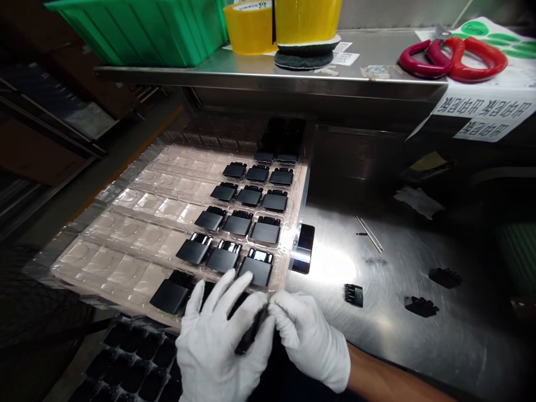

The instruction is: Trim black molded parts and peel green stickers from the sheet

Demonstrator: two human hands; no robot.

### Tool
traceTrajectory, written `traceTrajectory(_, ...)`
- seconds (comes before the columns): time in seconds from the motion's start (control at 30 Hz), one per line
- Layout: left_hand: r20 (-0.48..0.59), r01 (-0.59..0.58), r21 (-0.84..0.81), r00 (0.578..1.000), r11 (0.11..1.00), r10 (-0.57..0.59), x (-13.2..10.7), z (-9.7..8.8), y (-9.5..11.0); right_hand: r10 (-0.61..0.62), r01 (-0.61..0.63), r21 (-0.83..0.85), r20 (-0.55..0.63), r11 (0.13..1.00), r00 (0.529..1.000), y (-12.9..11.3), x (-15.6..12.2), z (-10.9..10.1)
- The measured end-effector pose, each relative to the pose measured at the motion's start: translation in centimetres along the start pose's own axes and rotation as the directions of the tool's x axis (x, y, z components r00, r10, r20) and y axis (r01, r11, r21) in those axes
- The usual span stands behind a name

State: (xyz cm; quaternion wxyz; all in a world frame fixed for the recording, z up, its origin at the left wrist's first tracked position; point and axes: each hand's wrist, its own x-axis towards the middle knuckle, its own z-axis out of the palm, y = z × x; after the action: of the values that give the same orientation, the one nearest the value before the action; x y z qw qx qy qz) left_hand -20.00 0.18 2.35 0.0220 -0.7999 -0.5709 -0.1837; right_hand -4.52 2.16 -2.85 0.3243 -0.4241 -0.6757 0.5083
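Nearest to the camera are two hands in white gloves. Left hand (221, 335), at seven o'clock, spreads its fingers over the front edge of a clear plastic tray (125, 271); its thumb and forefinger stand apart around a dark piece (246, 339), mostly hidden, and I cannot tell if they grip it. Right hand (312, 338), at five, keeps its fingers folded together, tips against the left forefinger; whether they pinch something is not visible.

Metal table (335, 195) fills the right side, with strong glare toward four. Tray lies from centre toward eight, bearing rows of black pieces (238, 223); its farthest row is lost in shadow under the metal shelf (377, 50) at twelve. Dim floor (138, 120) with an orange line lies at ten. On the shelf, green bin (142, 33) at eleven and yellow tape rolls (307, 22) at twelve are cut off above. At two, beside red-handled scissors (454, 61), a label sheet (486, 106) shows "RoHS" upside down; its inverted Chinese characters I cannot read surely. Phone-like device (309, 248), toward five, is partly covered by the tray. Loose toothed piece (354, 296) and thin rods (371, 234) lie toward four.
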Motion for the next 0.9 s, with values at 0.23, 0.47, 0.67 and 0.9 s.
traceTrajectory(0.23, -0.011, -0.009, -0.009, 1.0, 1.0, 0.009, -0.08, 0.0, -0.25, 0.008, -0.009, 0.02, 0.027, 1.0, 1.0, 0.01, -0.21, -0.06)
traceTrajectory(0.47, -0.003, -0.006, -0.02, 1.0, 1.0, 0.006, 0.08, -0.14, -0.16, 0.001, -0.002, 0.022, 0.038, 1.0, 0.999, 0.0, -0.06, -0.14)
traceTrajectory(0.67, -0.04, -0.009, -0.027, 0.999, 1.0, 0.008, 0.28, -0.07, 0.0, -0.004, 0.002, 0.044, 0.047, 0.999, 0.999, 0.29, -0.15, -0.1)
traceTrajectory(0.9, -0.058, -0.014, -0.091, 0.998, 0.996, 0.009, 0.07, -0.28, -0.01, -0.056, 0.053, 0.07, 0.042, 0.996, 0.998, -0.12, -0.69, -0.02)
